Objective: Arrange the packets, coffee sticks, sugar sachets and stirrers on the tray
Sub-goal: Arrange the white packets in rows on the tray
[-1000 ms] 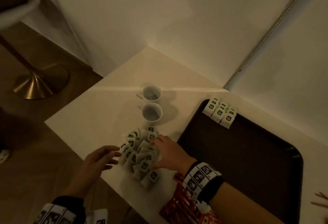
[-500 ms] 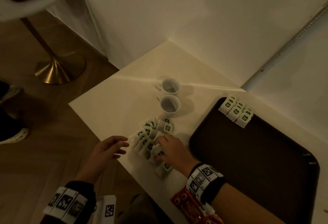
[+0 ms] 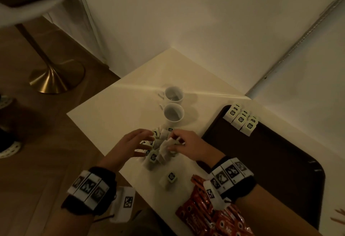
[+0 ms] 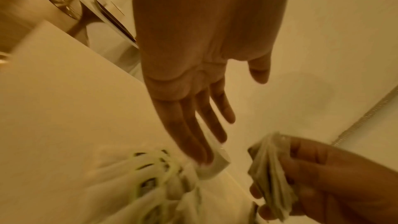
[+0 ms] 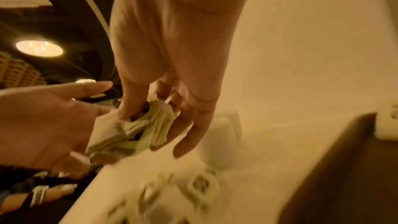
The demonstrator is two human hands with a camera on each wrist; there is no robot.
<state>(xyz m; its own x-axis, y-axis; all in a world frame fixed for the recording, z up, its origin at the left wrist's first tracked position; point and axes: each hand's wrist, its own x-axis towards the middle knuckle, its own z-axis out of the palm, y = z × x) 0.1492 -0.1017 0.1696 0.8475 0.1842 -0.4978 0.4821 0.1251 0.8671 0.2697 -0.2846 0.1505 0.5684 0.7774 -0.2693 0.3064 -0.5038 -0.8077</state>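
The right hand (image 3: 188, 145) has its grip closed on a bunch of white packets (image 5: 137, 130), thumb and fingers curled round it just above the loose pile of packets (image 3: 155, 151) on the worktop (image 3: 119, 116). The left hand (image 3: 130, 145) is beside it, grip slack, straight fingers (image 4: 193, 135) touching the pile. Near the pile stand two cups (image 3: 173, 113); to the right the dark tray (image 3: 270, 161) carries six packets in rows (image 3: 240, 119) at its far corner, and red coffee sticks (image 3: 203, 215) lie at the worktop's near edge.

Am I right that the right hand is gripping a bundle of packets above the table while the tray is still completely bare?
Not quite. The right hand does grip a bundle of packets, but the tray is not bare: the head view shows a group of packets already lined up at its far corner.
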